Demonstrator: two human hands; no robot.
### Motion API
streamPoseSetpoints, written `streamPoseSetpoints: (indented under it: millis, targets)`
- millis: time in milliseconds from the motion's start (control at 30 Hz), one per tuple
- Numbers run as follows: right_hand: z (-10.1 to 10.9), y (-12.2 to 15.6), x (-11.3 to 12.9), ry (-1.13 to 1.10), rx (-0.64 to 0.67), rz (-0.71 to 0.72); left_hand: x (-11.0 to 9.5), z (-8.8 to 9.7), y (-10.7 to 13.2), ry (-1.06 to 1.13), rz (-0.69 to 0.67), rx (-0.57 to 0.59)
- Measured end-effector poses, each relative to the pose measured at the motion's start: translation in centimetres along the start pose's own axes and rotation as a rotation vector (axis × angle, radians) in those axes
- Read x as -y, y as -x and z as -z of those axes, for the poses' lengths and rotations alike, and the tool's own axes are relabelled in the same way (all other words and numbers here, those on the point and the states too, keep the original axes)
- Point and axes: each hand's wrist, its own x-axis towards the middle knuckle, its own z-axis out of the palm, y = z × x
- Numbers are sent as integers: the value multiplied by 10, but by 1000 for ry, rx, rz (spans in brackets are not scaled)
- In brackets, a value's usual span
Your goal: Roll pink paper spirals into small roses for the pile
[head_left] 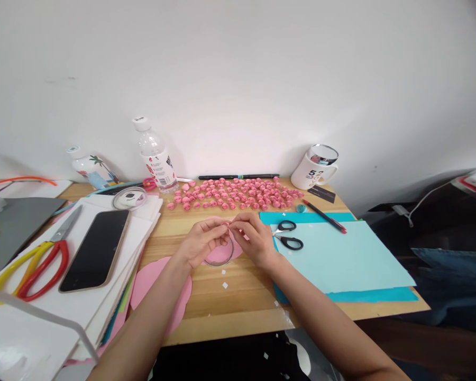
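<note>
My left hand (pixel 206 239) and my right hand (pixel 254 238) meet over the middle of the desk, fingertips pinched together. Between them shows a small pink paper piece (pixel 225 225), mostly hidden by the fingers. Beneath the hands lie a clear tape ring (pixel 219 263) and a pink paper shape with a wavy edge (pixel 237 251). A larger scalloped pink paper (pixel 154 283) sits partly under my left forearm. Many rolled pink paper roses (pixel 238 193) spread behind the hands. Black-handled scissors (pixel 289 234) rest right of my right hand, on light blue paper (pixel 341 254).
At left, a phone (pixel 97 251) and red-and-yellow scissors (pixel 43 264) lie on stacked white paper (pixel 143 233). A plastic bottle (pixel 156 156) stands behind, near the wall. A white mug (pixel 313 166) and a red-tipped black pen (pixel 325 216) are at right. Small white squares (pixel 225 285) dot the wood.
</note>
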Motion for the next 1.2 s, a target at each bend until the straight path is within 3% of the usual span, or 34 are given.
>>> streamPoseSetpoints:
  millis: [233, 467, 800, 967, 1200]
  targets:
    - [-2, 2, -3, -77, 10, -118, -1, 2, 0, -80, -49, -13]
    - [-3, -1, -2, -120, -5, -60, 3, 0, -1, -172, -130, -79]
    - [-3, 1, 1, -232, 19, -155, 0, 2, -1, -211, -90, -108]
    - [-5, 2, 1, -354, 62, -394, 1, 1, -2, -262, -152, -216]
    - [-5, -5, 4, -617, 118, -624, 2, -1, 0, -342, -183, -193]
